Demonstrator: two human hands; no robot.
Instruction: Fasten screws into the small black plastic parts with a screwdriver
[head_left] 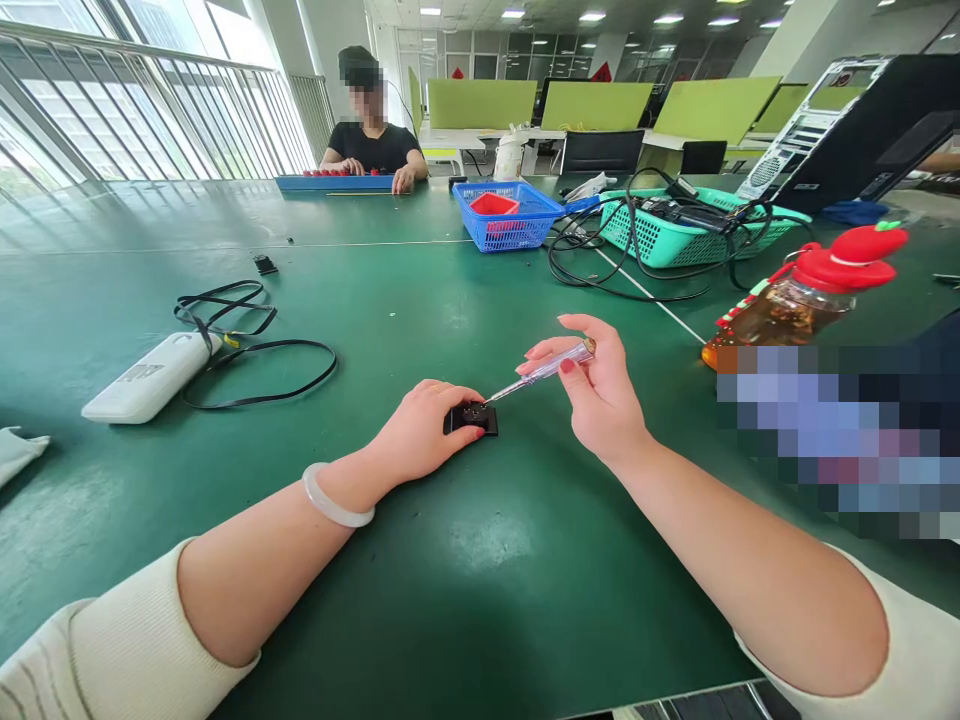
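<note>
White pouch-like thing (21, 452): at the left edge, partly out of view; no writing readable.
White power bank (146, 380): flat on the green table (480, 620); grey marking on its top, too small to read.
Black cable (300, 390): looped beside and over the power bank's end, with a bit of yellow on it.
Small black piece (265, 265): beyond the cable, apart from the hands; no legible label.
Person across the table (371, 145): hands at a long blue tray (337, 184) with red pieces.
Left hand (421, 430): thumb and fingers narrowed around the black part, steadying it.
Black part (480, 420): on the table between the two hands; pale specks on its top, no lettering readable.
Progress: the tip is at the part's upper face, so work on it looks under way; what is fastened or loosened, and how much is left, cannot be told.
Screwdriver (553, 366): clear handle, slanting down to the part; no brand readable.
Right hand (611, 400): pinching the handle, other fingers raised.
Red-lidded bottle (802, 305): tilted, amber contents; no label readable.
Black panel (862, 130): tiny pale labels, illegible.
</note>
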